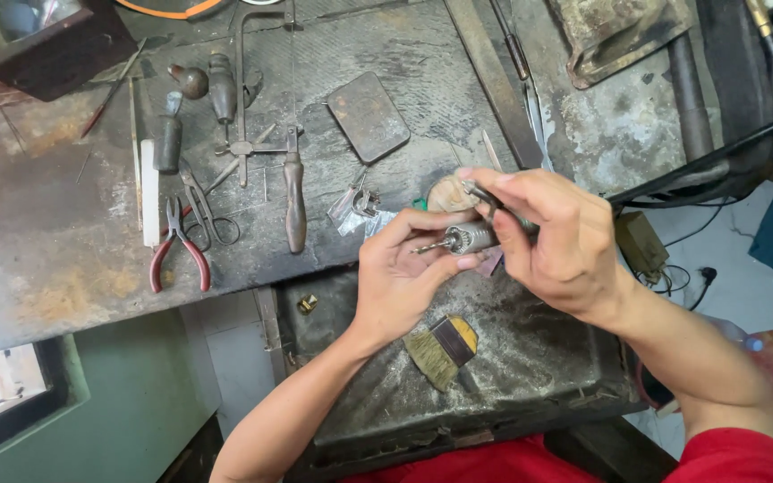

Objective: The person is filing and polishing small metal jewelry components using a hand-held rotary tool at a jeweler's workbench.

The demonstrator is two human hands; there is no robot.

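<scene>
Left hand [400, 277] curled round the ribbed silver metal chuck of a rotary handpiece [469, 238], thumb and fingers pinching its front end, w/ a thin twisted drill bit [429, 245] poking out leftward; right hand [556, 237] closed on the dark slim handpiece body [501, 207] just behind, fingertips clamped round it; whole tool held in the air above the dark dented metal catch tray [530, 358] at the bench edge, close beside a rounded wooden bench peg [449, 192]. Risks, as judged: bit tip sits v. near left thumb and palm, so a slip of the grip could jab skin; bit looks thin, so sideways pressure while turning the chuck could snap or bend it; if chuck loosens too far, bit could drop into the tray or roll off to the floor; black flexible shaft cable [709, 165] trailing right could tug the handpiece off line. Containers: catch tray holds only a small flat brush w/ yellow-and-black ferrule [443, 349] and grime, as far as visible; small brass-coloured nut-like piece [307, 304] sits at its left corner; dark box at top left [38, 36], contents unclear. Elsewhere on the scorched worktop [64, 268]: red-handled pliers [176, 246], wooden-handled tool [294, 201], flat dark metal plate [369, 116], well apart from both hands.
</scene>
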